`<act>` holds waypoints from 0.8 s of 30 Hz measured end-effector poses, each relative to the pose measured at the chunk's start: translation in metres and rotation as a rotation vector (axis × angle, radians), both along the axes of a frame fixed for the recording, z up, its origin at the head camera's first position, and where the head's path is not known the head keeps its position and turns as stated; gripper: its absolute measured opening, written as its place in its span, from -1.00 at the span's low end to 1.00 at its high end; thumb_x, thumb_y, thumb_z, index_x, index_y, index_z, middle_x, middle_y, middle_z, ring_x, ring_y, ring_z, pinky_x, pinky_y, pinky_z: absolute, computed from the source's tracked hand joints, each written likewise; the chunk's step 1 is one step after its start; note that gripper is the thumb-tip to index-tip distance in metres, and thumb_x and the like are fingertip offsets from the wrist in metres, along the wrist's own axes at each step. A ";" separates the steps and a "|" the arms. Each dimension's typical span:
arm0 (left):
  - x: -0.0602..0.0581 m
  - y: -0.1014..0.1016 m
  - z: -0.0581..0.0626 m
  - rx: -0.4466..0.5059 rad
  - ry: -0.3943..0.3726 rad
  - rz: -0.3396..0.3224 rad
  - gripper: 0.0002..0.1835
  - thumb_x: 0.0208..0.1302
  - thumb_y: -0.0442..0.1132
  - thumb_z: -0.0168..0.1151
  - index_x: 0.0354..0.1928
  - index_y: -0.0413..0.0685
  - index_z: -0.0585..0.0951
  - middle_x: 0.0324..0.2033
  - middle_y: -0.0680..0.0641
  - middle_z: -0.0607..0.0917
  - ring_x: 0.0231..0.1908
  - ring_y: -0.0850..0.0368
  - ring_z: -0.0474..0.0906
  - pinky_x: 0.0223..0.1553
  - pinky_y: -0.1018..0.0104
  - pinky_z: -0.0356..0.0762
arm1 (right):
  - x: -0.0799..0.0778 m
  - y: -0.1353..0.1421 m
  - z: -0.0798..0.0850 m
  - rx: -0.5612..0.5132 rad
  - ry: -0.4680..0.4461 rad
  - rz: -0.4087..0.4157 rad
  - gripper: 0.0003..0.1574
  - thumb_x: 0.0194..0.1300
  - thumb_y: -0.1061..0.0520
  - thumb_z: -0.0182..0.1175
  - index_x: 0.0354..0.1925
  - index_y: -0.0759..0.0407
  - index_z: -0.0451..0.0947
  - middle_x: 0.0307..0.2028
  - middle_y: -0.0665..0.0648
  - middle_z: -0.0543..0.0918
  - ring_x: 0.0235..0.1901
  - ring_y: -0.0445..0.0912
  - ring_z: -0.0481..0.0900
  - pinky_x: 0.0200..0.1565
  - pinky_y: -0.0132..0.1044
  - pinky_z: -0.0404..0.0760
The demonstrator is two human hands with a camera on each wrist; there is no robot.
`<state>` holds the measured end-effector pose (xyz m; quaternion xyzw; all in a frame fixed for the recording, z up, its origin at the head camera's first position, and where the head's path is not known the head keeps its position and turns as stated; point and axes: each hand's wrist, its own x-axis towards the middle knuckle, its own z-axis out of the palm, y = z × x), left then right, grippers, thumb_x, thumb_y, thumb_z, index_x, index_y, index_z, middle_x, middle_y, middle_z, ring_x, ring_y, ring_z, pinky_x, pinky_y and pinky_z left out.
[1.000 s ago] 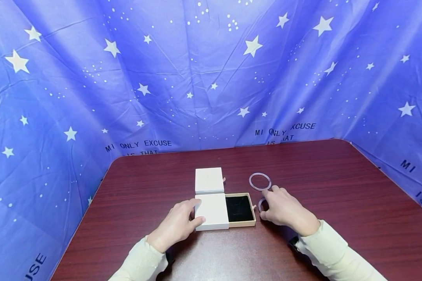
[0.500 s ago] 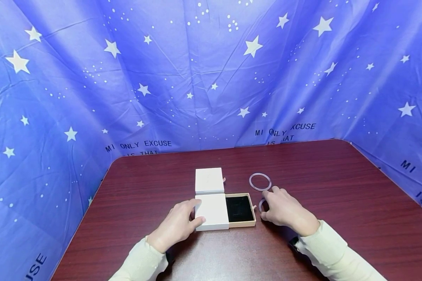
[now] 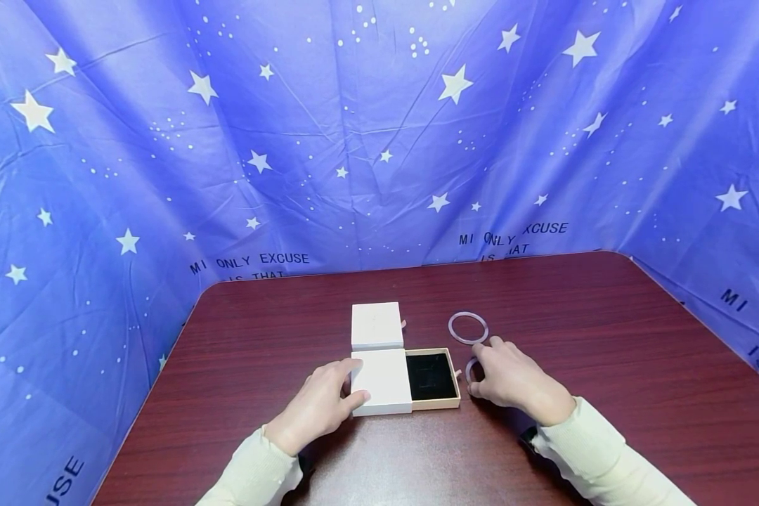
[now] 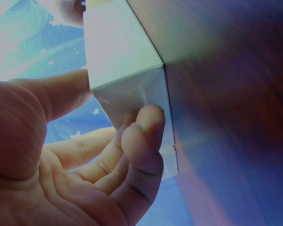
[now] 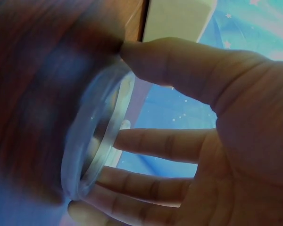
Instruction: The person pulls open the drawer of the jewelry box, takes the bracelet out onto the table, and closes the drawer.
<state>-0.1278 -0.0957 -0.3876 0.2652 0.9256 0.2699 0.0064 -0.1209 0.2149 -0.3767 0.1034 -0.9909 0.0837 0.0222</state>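
Observation:
My left hand (image 3: 313,397) holds the left end of a white drawer box (image 3: 382,379), thumb on top. In the left wrist view, its curled fingertips (image 4: 144,148) press the box's end wall. The box's drawer (image 3: 435,404), lined in black, is pulled out to the right with nothing lying in it. My right hand (image 3: 512,376) is over a pale lilac bangle (image 5: 75,150) lying on the table, gripping it across between thumb and fingers. In the head view the hand hides most of this bangle. Just beyond lies a second bangle (image 3: 450,327).
A second white box (image 3: 376,325), closed, stands directly behind the first one, with a small ribbon tab (image 3: 403,324) on its right side. Everything rests on a dark red wooden table (image 3: 278,316). A blue star-patterned curtain (image 3: 354,140) hangs around the table's back and sides.

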 end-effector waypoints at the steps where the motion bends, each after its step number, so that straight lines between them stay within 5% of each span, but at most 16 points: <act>1: 0.000 0.000 0.000 0.001 0.000 0.000 -0.50 0.20 -0.15 0.33 0.13 -0.24 0.50 -0.54 0.15 0.48 -0.50 0.32 0.39 -0.38 0.33 0.42 | 0.000 0.000 0.000 0.000 -0.002 0.000 -0.59 -0.18 -0.01 0.39 -0.38 0.15 0.49 -0.45 0.18 0.42 -0.40 0.12 0.49 -0.38 -0.02 0.48; 24: 0.000 0.000 0.000 0.003 -0.004 0.003 -0.50 0.20 -0.15 0.33 0.13 -0.25 0.49 -0.52 0.14 0.49 -0.48 0.30 0.41 -0.35 0.31 0.43 | 0.001 -0.001 0.000 0.025 -0.010 -0.001 -0.38 -0.18 -0.09 0.44 -0.19 0.25 0.55 -0.36 0.24 0.48 -0.31 0.17 0.53 -0.29 0.06 0.52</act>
